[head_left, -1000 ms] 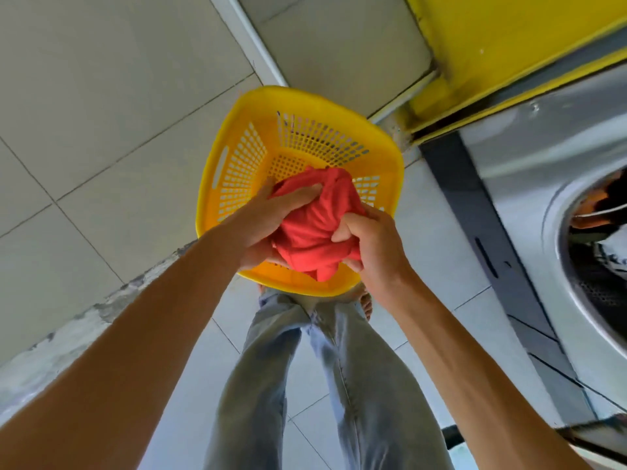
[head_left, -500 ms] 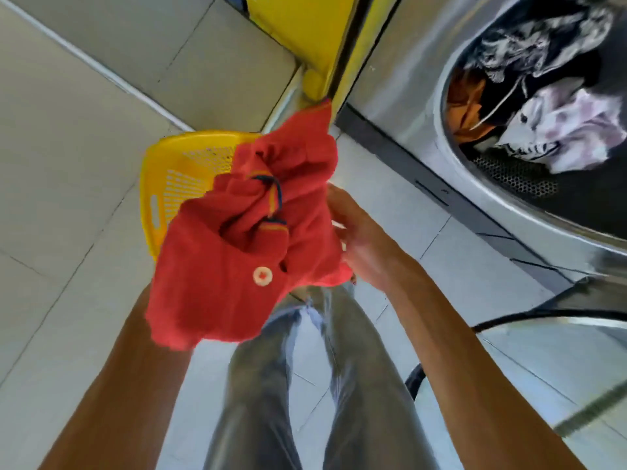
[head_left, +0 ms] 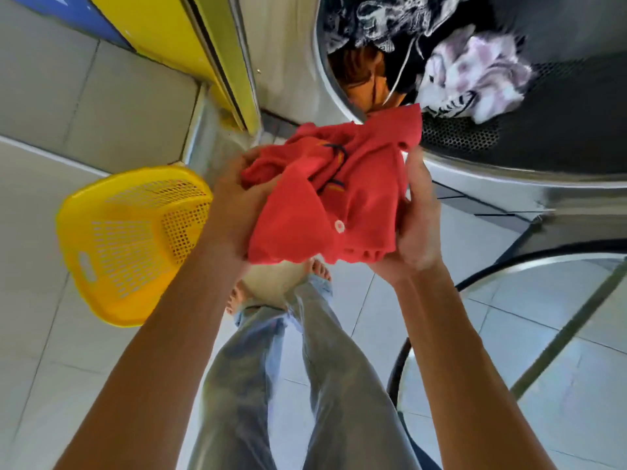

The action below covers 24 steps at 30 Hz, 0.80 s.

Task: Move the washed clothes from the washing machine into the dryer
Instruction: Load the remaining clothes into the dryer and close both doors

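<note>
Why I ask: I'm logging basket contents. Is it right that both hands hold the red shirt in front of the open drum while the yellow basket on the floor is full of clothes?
Not quite. The head view shows the yellow basket holding no clothes. The rest stands: left hand and right hand hold the red shirt before the open drum.

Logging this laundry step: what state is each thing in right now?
Red shirt: bunched, held at the drum's mouth.
Left hand: grips the shirt.
Right hand: grips the shirt.
Drum: open, clothes inside.
Basket: on the floor, empty.
</note>
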Available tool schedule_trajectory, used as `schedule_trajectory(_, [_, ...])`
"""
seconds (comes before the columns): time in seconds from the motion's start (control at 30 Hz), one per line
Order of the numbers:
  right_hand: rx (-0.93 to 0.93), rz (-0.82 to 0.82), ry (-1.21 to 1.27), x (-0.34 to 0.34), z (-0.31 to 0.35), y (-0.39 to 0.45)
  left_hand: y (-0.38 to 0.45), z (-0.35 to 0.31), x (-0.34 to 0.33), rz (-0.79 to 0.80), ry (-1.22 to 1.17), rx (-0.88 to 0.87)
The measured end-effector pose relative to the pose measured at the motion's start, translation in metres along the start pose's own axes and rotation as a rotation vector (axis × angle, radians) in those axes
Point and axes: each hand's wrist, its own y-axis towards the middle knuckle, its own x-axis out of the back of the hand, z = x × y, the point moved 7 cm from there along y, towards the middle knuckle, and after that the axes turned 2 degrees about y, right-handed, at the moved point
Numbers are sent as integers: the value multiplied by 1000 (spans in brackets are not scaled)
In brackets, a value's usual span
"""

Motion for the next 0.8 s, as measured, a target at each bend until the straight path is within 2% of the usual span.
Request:
schedule_trajectory(0.03, [-9,10,28,5,4,-3,4,3,-9,45,27,44])
schedule_trajectory(0.1, [-4,29,59,7,15,-7,8,13,-45,262,43,192])
schedule_trajectory(0.17, [36,-12,22,17,29,-4,10,17,-78,376,76,231])
schedule_trajectory(0.27, [85,-196,-153,36,57,-1,11,15,-111,370,-4,203])
schedule_trajectory(0.33, [232,-395,-391,60,89,0,11,9,-126,379,-50,193])
schedule_trajectory(0.4, [260,-350,-454,62,110,-1,18,7,-140,371,-24,193])
schedule_trajectory(0.47, [92,-169,-339,56,113,2,28,3,-158,386,-12,186])
schedule_trajectory(0.53, [40,-110,-319,58,126,1,44,-1,-178,394,17,165])
schedule_trajectory(0.63, [223,-164,-355,69,174,3,76,-15,-196,274,167,98])
schedule_trajectory(0.73, [335,-411,-527,79,223,25,106,-39,-207,113,348,53])
schedule_trajectory(0.8, [378,-492,-572,76,258,51,127,-63,-215,60,399,43])
